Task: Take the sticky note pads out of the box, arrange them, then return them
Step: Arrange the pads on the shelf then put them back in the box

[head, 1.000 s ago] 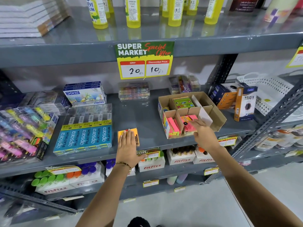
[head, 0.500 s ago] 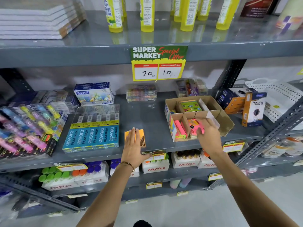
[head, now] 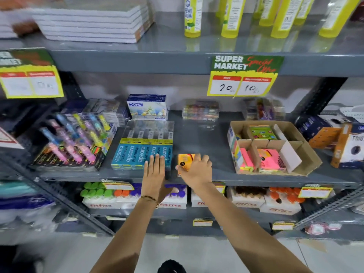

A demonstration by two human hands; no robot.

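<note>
The orange sticky note pad [head: 186, 161] lies on the grey shelf [head: 199, 138] near its front edge, roughly at centre frame. The right hand [head: 197, 170] covers the pad's right side with fingers spread and curled over it; motion blur leaves it unclear whether it grips the pad or only rests on it. The left hand [head: 155, 170] sits at the pad's nine o'clock, flat and open, palm down, fingertips overlapping the blue pencil packs [head: 141, 154], holding nothing. The cardboard box [head: 303, 146] stands well apart at the pad's three o'clock, with pink pads [head: 269, 159] in its front compartments and a green pad [head: 260, 132] in a back one. The likeliest slip, as I judge it: the pad sits close to the shelf lip, so a sideways nudge from either hand could push it off onto the floor below. The left hand could also drag the pencil packs forward. Reaching back to the box, a wrist might catch its loose white divider [head: 290, 156].
</note>
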